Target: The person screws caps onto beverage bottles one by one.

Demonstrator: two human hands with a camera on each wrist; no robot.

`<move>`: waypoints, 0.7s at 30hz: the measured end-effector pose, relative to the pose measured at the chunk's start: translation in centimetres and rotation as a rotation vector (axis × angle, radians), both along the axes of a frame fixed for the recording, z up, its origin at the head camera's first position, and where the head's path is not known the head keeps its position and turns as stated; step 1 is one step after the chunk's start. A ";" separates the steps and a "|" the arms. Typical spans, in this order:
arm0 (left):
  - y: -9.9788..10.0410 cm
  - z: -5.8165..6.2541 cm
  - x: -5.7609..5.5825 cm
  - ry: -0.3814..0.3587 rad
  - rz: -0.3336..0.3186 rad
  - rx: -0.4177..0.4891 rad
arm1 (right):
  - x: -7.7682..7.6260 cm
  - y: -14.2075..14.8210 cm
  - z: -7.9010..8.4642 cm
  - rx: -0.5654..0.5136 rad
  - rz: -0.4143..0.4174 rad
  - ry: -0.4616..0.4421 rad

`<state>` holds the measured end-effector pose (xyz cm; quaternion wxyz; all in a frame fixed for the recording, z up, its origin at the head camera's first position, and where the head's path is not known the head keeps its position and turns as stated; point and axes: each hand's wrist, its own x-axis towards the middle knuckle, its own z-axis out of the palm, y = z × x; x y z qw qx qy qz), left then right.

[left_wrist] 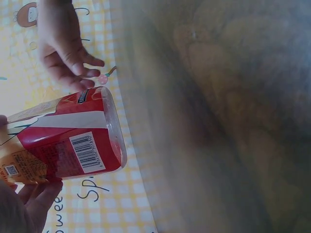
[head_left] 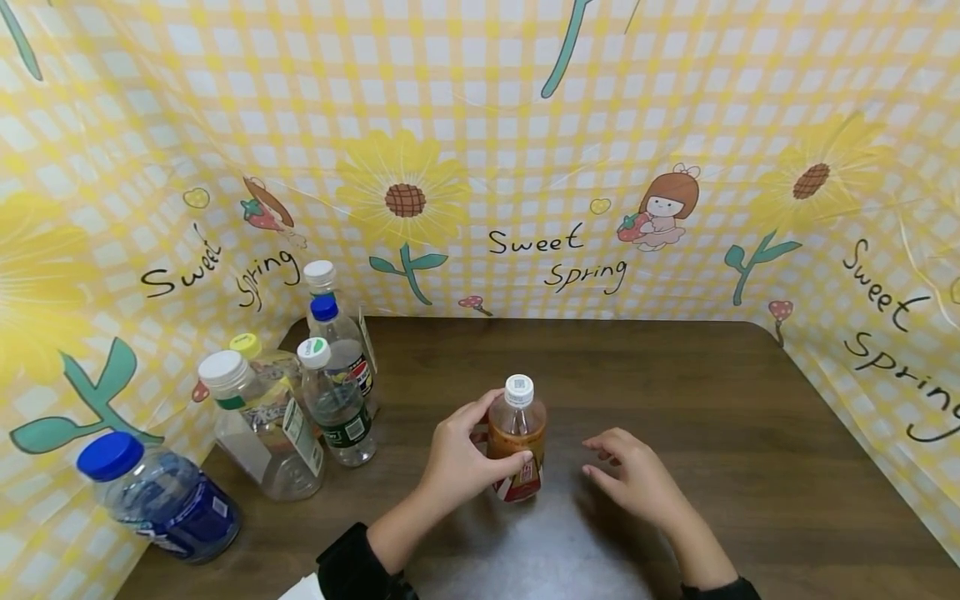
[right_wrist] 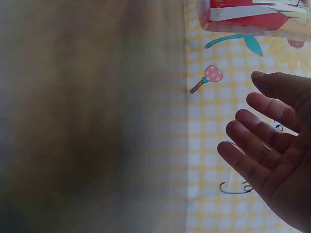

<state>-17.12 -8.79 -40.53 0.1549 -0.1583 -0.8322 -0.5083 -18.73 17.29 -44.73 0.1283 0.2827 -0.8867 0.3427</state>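
Note:
A drink bottle [head_left: 516, 442] with a white cap and an orange-and-red label is upright at the middle of the table. My left hand [head_left: 467, 458] grips it from the left, thumb across the front and fingers behind. In the left wrist view the bottle [left_wrist: 73, 136] shows a barcode on its red label. My right hand [head_left: 633, 477] is to the right of the bottle, apart from it, fingers loosely bent and holding nothing. The right wrist view shows that right hand [right_wrist: 272, 141] with fingers spread, below the bottle's red side [right_wrist: 248, 17].
Several bottles stand at the left: a blue-capped one with a blue label [head_left: 161, 500], a large white-capped one [head_left: 262, 442], a green-labelled one [head_left: 337, 412] and a blue-capped cola bottle [head_left: 348, 346]. A yellow checked cloth [head_left: 480, 167] walls the brown table [head_left: 675, 375].

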 end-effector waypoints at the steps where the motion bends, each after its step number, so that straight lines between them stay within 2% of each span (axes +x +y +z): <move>1: 0.0 -0.1 0.1 -0.002 0.003 0.000 | 0.1 0.1 -0.3 0.006 -0.007 -0.007; 6: -0.1 -0.3 0.4 -0.003 0.012 0.013 | 0.4 0.4 -1.2 0.010 -0.042 -0.042; 14: -0.2 -0.9 0.8 0.004 0.016 0.036 | 0.4 0.6 -1.4 -0.008 -0.042 -0.004; 21: -1.0 -1.8 0.6 0.012 0.083 0.054 | 0.4 0.9 -1.4 -0.007 -0.048 -0.002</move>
